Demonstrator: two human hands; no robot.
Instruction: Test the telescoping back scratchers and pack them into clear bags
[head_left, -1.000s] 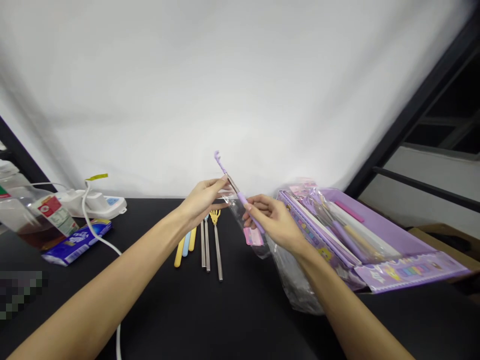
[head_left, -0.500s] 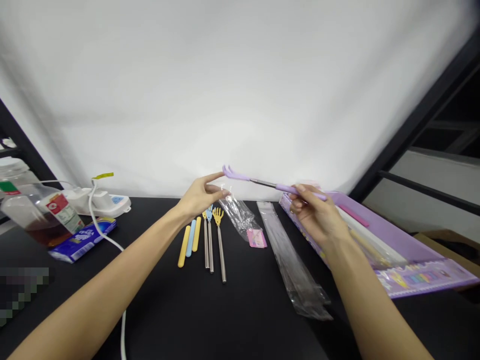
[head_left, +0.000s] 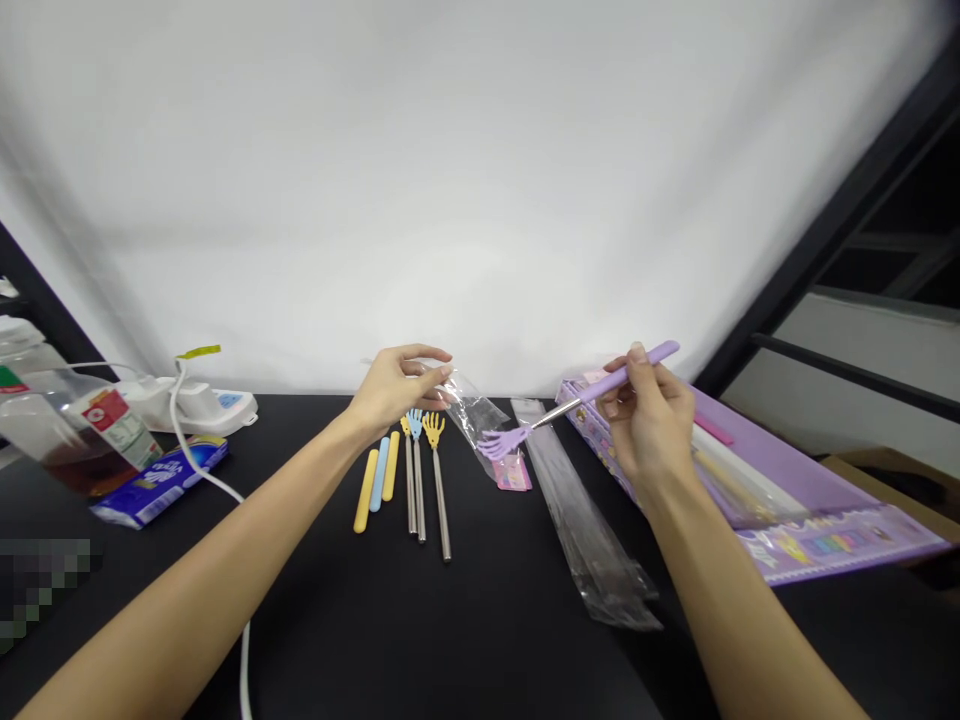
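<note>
My right hand point(head_left: 649, 415) grips a purple back scratcher point(head_left: 626, 375) by its handle, with the metal shaft slanting down to the left. Its claw-shaped head point(head_left: 504, 441) hangs in front of a clear plastic wrapper point(head_left: 472, 408). The wrapper's upper end lies between the thumb and fingers of my left hand point(head_left: 401, 385); a pink card point(head_left: 513, 472) is at its lower end. Below my left hand, several metal rods with yellow or blue claw heads point(head_left: 440, 490) lie beside loose yellow and blue handles point(head_left: 380, 475).
Long clear sleeves point(head_left: 589, 535) lie in front of my right hand. A purple display box point(head_left: 795, 455) holding wrapped items stands at the right. At the left are a bottle of brown liquid point(head_left: 94, 430), a blue packet point(head_left: 161, 482), a power strip point(head_left: 236, 408) and a white cable point(head_left: 245, 640).
The back scratcher's head has swung down and right, away from my left fingertips, while its handle end has risen. My left hand has drawn slightly back, with more of the wrapper raised.
</note>
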